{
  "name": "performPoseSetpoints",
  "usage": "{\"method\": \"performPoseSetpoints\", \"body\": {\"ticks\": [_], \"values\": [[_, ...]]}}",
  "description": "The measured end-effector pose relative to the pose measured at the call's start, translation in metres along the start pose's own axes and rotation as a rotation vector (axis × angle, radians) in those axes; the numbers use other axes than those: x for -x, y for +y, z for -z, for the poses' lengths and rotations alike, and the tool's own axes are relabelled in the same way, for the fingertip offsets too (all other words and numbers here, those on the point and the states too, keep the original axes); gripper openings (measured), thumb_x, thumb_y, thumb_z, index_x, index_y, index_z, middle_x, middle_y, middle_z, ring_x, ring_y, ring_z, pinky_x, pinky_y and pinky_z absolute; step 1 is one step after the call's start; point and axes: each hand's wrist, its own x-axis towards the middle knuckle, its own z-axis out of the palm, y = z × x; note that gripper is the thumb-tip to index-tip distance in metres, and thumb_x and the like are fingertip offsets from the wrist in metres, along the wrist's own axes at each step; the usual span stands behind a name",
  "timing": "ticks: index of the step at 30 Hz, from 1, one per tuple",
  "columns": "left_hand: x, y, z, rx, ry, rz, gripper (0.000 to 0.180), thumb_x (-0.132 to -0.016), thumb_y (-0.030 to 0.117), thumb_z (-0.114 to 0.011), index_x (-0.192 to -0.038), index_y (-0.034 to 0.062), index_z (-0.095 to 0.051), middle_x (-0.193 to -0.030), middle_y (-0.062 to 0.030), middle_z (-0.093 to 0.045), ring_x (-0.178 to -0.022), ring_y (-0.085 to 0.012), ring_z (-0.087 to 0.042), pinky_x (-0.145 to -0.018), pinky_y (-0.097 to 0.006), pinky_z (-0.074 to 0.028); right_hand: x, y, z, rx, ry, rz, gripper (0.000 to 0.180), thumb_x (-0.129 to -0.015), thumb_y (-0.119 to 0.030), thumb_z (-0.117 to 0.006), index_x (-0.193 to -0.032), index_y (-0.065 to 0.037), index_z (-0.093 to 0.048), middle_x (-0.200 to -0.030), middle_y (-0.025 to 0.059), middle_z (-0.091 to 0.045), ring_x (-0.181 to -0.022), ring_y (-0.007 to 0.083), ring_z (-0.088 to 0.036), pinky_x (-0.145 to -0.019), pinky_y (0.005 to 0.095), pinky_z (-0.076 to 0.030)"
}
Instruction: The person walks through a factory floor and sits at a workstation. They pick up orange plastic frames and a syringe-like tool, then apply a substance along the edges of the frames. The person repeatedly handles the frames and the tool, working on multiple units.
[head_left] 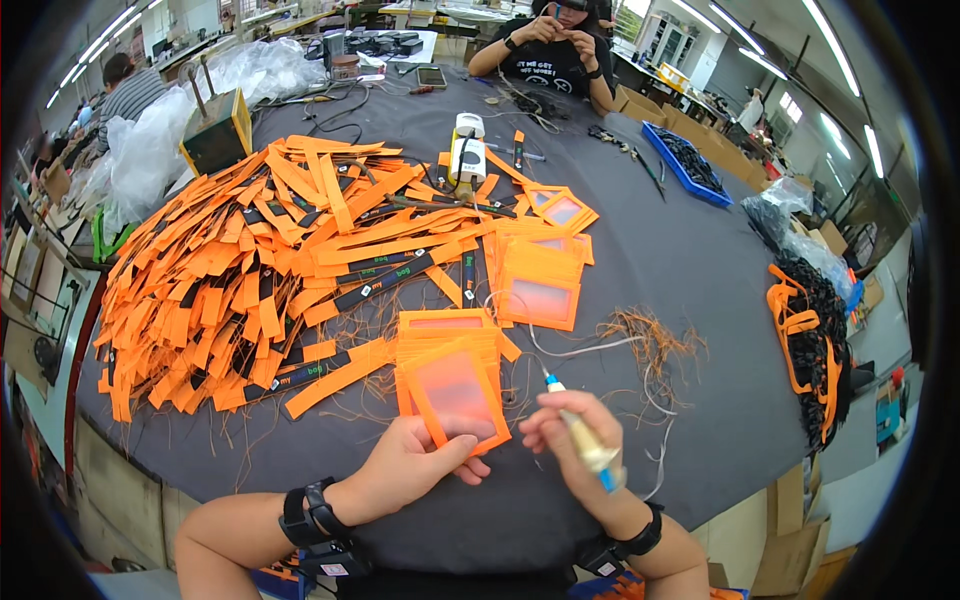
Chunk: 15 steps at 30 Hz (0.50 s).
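Note:
My left hand (415, 465) pinches an orange-bordered pouch with a clear window (458, 392) at its lower edge, thumb on top. Beneath its far end lies a stack of similar orange pouches (435, 322). In my right hand (582, 445) is a soldering iron (585, 435) with a pale handle, blue ends and a thin tip pointing up and away. That tip is just right of the held pouch, apart from it. A thin white cord (660, 440) runs beside the iron and loops across the cloth.
A large heap of orange and black straps (230, 270) covers the left side. More pouches (540, 285) lie beyond the stack, and loose orange threads (650, 345) lie right. A white power strip (468, 150), blue tray (688, 165) and another person (550, 55) are at the far side.

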Motion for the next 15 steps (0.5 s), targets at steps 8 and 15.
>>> {"method": "performPoseSetpoints", "body": {"ticks": [8, 15], "values": [[0.001, 0.001, -0.006, -0.168, -0.074, -0.105, 0.024, -0.094, 0.009, -0.052, -0.112, -0.0035, -0.060, -0.097, -0.0090, -0.065, -0.080, -0.0142, -0.066, -0.070, -0.024, -0.054, 0.001, -0.010, -0.013, 0.062, 0.040, -0.041, 0.031, -0.082, 0.001, -0.066, -0.107, -0.004, -0.049, -0.080, 0.0040, -0.060, -0.072, 0.0101, -0.060, -0.066, 0.0231, -0.051], [0.002, 0.005, -0.003, -0.834, 0.045, -0.598, 0.026, -0.084, 0.000, -0.060, -0.110, 0.0021, -0.063, -0.099, -0.0107, -0.058, -0.083, -0.0202, -0.065, -0.070, -0.027, -0.054, -0.002, -0.011, 0.004, -0.186, 0.165, -0.135, 0.024, -0.089, -0.001, -0.058, -0.108, -0.003, -0.044, -0.088, 0.0087, -0.063, -0.075, 0.0113, -0.061, -0.069, 0.0236, -0.052]]}}
